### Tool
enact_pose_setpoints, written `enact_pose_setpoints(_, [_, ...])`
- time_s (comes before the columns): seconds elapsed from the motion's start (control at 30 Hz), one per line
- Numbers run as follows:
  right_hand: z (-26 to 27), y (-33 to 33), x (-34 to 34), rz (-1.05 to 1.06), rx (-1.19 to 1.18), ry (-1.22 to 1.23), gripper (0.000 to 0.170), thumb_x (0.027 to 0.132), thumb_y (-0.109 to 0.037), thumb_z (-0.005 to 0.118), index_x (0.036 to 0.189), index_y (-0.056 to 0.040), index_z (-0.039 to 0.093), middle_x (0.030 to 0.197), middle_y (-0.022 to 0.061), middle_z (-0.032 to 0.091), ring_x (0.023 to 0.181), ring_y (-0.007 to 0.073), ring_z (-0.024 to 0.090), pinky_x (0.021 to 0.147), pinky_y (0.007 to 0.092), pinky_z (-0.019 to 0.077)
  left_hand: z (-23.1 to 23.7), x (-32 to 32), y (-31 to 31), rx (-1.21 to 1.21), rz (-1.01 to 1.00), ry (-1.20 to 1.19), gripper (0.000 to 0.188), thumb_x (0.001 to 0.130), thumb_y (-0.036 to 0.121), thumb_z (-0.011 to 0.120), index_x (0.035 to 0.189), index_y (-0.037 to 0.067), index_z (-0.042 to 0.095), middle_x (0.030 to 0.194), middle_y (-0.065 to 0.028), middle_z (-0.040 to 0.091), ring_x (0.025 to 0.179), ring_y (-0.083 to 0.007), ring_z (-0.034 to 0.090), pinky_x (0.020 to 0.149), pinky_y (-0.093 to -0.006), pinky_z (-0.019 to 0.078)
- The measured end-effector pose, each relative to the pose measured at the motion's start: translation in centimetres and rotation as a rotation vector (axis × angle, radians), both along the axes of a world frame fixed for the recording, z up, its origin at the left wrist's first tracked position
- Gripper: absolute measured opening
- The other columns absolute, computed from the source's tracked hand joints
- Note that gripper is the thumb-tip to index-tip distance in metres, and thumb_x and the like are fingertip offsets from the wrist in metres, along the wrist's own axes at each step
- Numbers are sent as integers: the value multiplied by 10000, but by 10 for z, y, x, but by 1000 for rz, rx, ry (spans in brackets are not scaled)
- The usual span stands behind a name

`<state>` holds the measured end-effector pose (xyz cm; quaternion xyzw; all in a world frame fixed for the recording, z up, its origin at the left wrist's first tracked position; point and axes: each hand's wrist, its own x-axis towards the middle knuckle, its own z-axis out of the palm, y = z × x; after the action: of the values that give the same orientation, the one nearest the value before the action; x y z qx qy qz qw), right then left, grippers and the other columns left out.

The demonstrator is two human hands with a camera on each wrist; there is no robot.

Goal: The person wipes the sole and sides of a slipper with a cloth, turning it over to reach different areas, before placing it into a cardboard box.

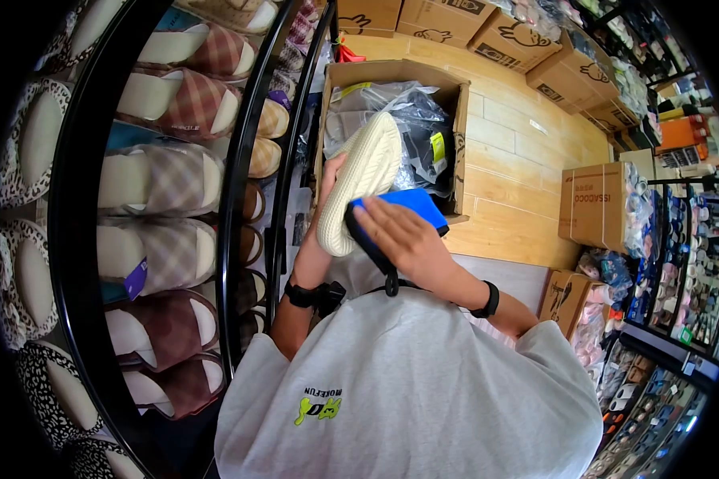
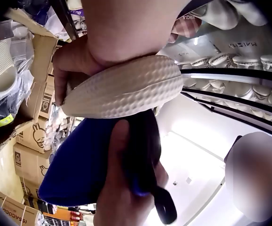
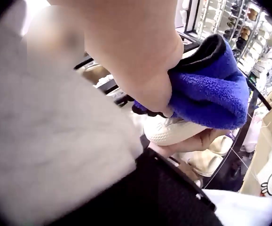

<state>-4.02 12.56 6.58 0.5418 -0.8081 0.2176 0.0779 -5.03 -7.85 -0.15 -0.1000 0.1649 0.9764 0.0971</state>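
A cream slipper (image 1: 365, 172) with a ribbed, bumpy surface is tilted upright in front of the chest in the head view. My left hand (image 2: 74, 59) grips it from the far side, its fingers partly hidden behind the slipper. A blue plush cloth (image 1: 411, 209) with black trim and a black loop (image 2: 164, 205) lies against the slipper's lower part. My right hand (image 1: 403, 243) holds this cloth, fingers laid over it toward the slipper. In the left wrist view its thumb presses on the blue side. The right wrist view shows left fingers (image 3: 192, 142) under the slipper (image 3: 169, 132).
An open carton (image 1: 460, 144) with plastic-wrapped goods stands just beyond the hands. On the left, a black rack (image 1: 244, 96) bears rows of plaid slippers (image 1: 164, 184). More cartons (image 1: 591, 203) and shoe shelves (image 1: 671, 255) line the right side over a wooden floor (image 1: 511, 184).
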Motion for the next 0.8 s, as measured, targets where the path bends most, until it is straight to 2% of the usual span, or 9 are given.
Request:
enact_pose_setpoints(0.07, [4,2,2,61,21,20,610,933,-88,616,1532,24,585,1499,219,654,1403,350,644,1139,447,536,-6,16,13,-764,250,14,514,1158,364,489,1509,-3,571,1337,-162,748,1213,-250,745,1119,-371,566])
enact_pose_setpoints(0.13, [2,4,-3,202,-1,26,609,928,-99,624,1524,19,590,1500,207,656,1397,340,651,1152,444,529,-28,5,-13,180,-93,22,471,1172,259,486,1571,11,466,1436,-176,688,1282,-250,711,1142,-376,560])
enact_pose_setpoints(0.27, [-14,17,-18,142,60,77,627,918,-113,639,1534,-7,589,1516,196,653,1382,313,665,1155,419,528,-46,8,1,-260,70,-51,470,1175,195,479,1605,26,393,1501,-178,640,1316,-247,690,1146,-382,559])
enact_pose_setpoints(0.37, [-17,25,-35,39,78,101,637,927,-102,635,1558,-29,577,1525,186,655,1386,301,665,1136,415,536,-17,14,20,-684,325,17,523,1129,413,498,1419,22,687,1290,-185,777,1156,-265,773,1059,-383,617])
enact_pose_setpoints(0.4, [-17,27,-41,-33,83,105,641,931,-102,634,1565,-28,571,1526,183,655,1386,300,666,1129,417,539,-22,13,11,-685,327,14,523,1129,413,498,1419,22,687,1290,-185,777,1156,-265,773,1059,-383,617])
enact_pose_setpoints(0.47, [-13,34,-57,-106,69,88,635,934,-70,619,1565,-20,568,1522,201,656,1373,311,672,1117,423,543,-27,8,-14,170,-121,-8,499,1124,378,535,1437,11,662,1270,-182,785,1104,-262,792,999,-387,651])
enact_pose_setpoints(0.6, [-15,38,-79,-361,16,44,713,855,64,604,1562,-20,575,1502,227,661,1325,378,683,1103,446,545,20,16,-6,33,-138,-176,480,1140,381,532,1427,20,666,1217,-152,795,990,-222,810,877,-336,685])
enact_pose_setpoints(0.7, [-19,35,-81,-423,22,75,720,858,71,607,1571,-13,559,1492,235,665,1312,391,684,1091,453,547,-6,21,5,-344,22,-180,464,1136,395,548,1383,27,686,1167,-132,799,961,-196,801,874,-307,679])
enact_pose_setpoints(0.8, [-20,28,-75,-432,-11,66,706,864,57,618,1565,-6,563,1485,238,669,1314,392,684,1088,453,549,-5,22,2,-317,-44,-206,458,1134,417,558,1354,40,696,1132,-97,792,979,-164,784,843,-285,670])
